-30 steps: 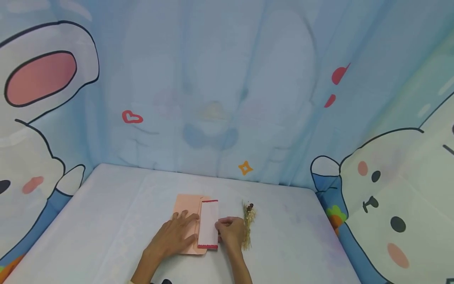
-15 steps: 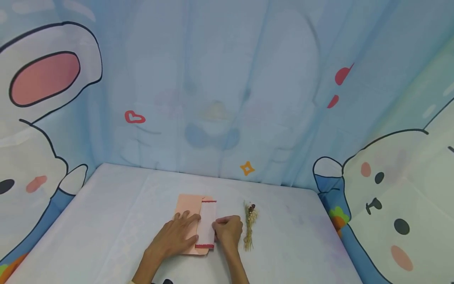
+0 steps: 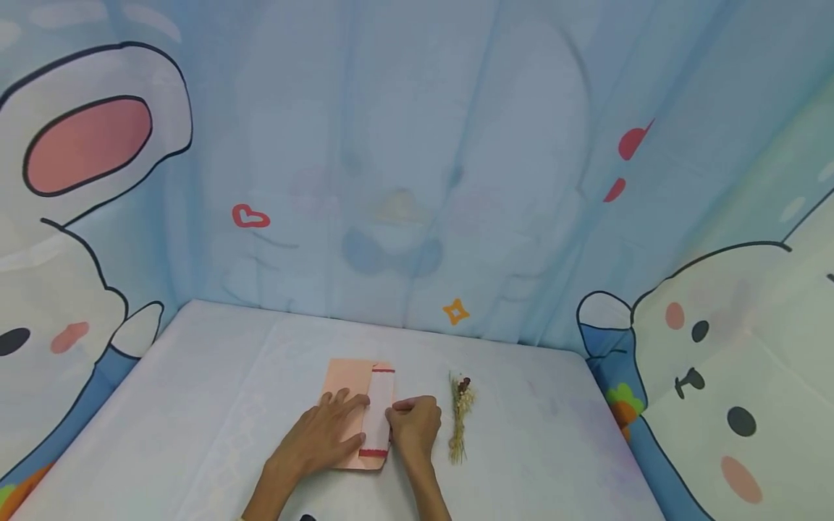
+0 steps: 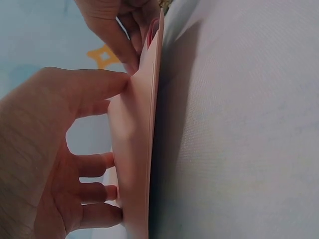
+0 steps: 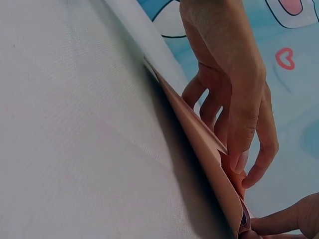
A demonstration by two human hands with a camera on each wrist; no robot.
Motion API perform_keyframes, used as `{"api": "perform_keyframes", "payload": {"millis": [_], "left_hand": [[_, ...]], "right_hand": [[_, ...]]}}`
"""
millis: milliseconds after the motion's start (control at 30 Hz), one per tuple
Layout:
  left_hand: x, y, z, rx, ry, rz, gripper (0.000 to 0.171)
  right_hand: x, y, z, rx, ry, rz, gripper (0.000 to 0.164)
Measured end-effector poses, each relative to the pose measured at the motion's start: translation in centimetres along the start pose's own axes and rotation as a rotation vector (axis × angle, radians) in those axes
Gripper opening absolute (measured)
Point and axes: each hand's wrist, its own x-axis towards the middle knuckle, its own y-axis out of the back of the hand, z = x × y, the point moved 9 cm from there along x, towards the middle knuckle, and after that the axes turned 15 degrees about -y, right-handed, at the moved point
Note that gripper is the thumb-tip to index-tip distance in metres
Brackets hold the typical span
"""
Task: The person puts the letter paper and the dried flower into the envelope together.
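Observation:
A peach paper envelope (image 3: 348, 373) lies flat on the table in the head view. My left hand (image 3: 322, 434) rests on it with fingers spread and straight, thumb and index finger near its opening. A narrow white card with dark red ends (image 3: 376, 412) lies partly under the envelope's upper layer, its left part hidden there. With thumb and curled fingers, my right hand (image 3: 415, 432) pinches the card's right edge. In the right wrist view, the envelope (image 5: 199, 134) gapes slightly near my left fingertips, and my right fingertips are at its near end.
A small bunch of dried flowers (image 3: 460, 420) lies on the white-covered table (image 3: 534, 434), right of my right hand. Behind the table hangs a blue cartoon curtain (image 3: 417, 145). A small black object (image 3: 308, 517) shows at the bottom edge.
My right hand has moved left with the white card, which now shows narrower and sits further into the envelope. My left hand stays on the envelope. The head view has shifted slightly.

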Motion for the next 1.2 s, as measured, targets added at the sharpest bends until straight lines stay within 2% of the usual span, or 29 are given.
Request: {"api": "perform_keyframes", "payload": {"millis": [300, 867, 1200], "left_hand": [[0.2, -0.1, -0.2, 0.010, 0.003, -0.016, 0.055], [0.3, 0.1, -0.5, 0.024, -0.022, 0.003, 0.057], [0.2, 0.2, -0.2, 0.022, -0.050, 0.002, 0.060]], "right_hand": [[-0.5, -0.5, -0.7, 0.018, 0.035, -0.039, 0.009], [-0.5, -1.8, -1.3, 0.014, 0.100, -0.082, 0.009], [-0.8, -2.7, -1.5, 0.028, 0.107, -0.161, 0.007]]}}
